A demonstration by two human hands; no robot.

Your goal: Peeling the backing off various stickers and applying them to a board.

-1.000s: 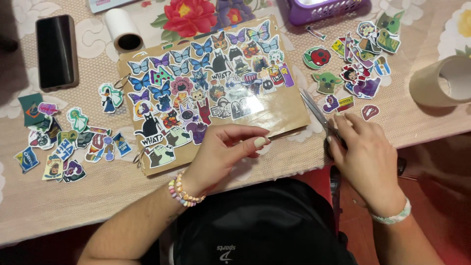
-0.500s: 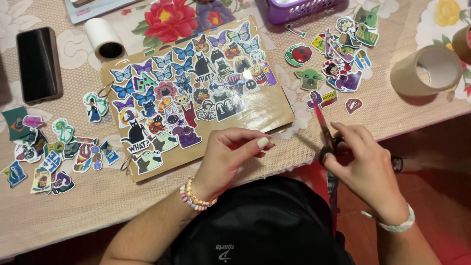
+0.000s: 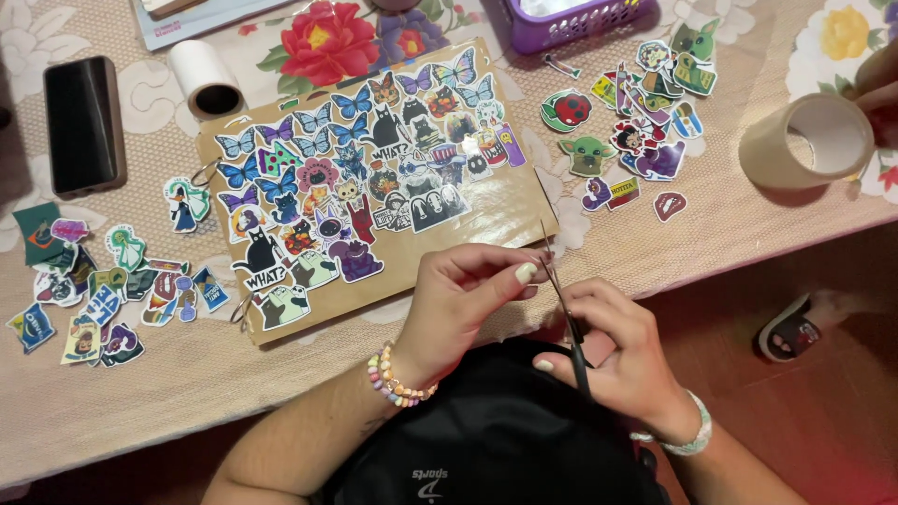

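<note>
Presently, slim scissors [image 3: 561, 299] are gripped at the handles by the closed right hand [image 3: 613, 360], while something thin, probably flimsy, is pinched edgewise in left hand [image 3: 463, 299] fingertips.

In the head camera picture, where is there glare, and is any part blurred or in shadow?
Head view: soft glare lies on the clear film over the brown sticker board, mostly near its right edge; the phone screen reflects faintly. The left hand, right hand and scissors are fairly sharp. The floor below the table edge is dim and reddish.
</note>
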